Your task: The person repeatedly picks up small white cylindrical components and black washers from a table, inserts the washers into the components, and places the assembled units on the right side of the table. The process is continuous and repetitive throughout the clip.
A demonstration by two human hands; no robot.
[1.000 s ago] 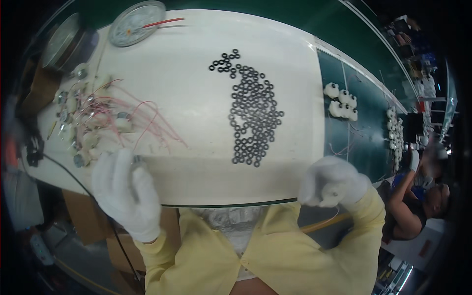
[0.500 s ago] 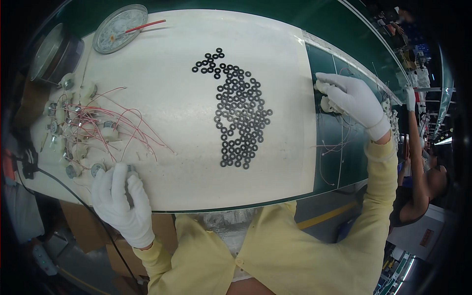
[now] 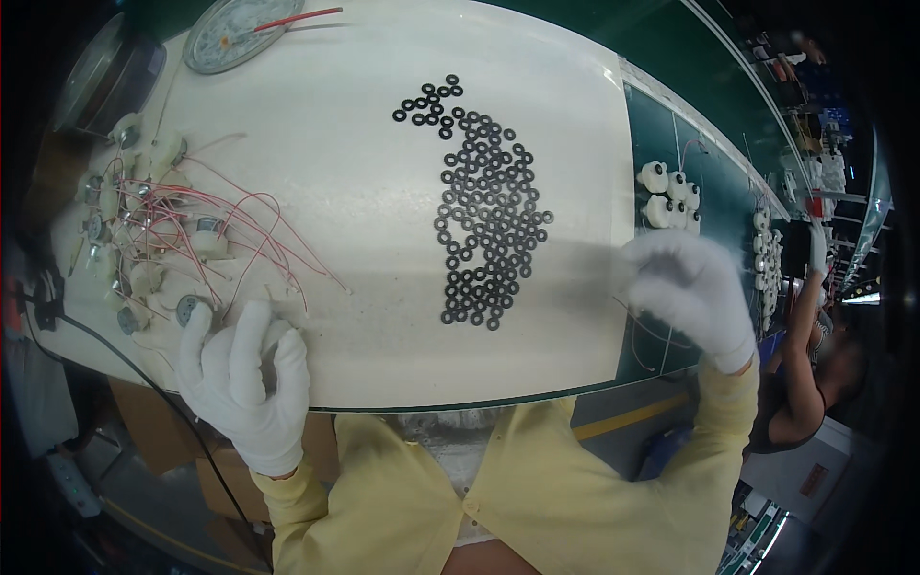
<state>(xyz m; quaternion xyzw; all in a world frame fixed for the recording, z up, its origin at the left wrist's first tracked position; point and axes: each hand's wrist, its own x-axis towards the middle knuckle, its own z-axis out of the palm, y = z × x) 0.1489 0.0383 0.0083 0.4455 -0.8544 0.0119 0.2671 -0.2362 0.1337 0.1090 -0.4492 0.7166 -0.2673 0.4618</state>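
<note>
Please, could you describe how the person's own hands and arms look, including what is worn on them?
The left hand and right hand wear plain white gloves covering the fingers. Both arms have long, pale yellow sleeves. No markings can be made out; the right glove is slightly blurred.

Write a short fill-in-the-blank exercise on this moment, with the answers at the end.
1. Small black ring-shaped parts are spread over the smooth ____ tabletop.
2. The person's left hand and right hand both wear white fabric ____.
3. Thin red wires lie tangled toward the ____ side of the tabletop.
4. Rounded off-white parts with black centres sit on a ____ surface beyond the right hand.
Missing words: white; gloves; left; green.
</note>
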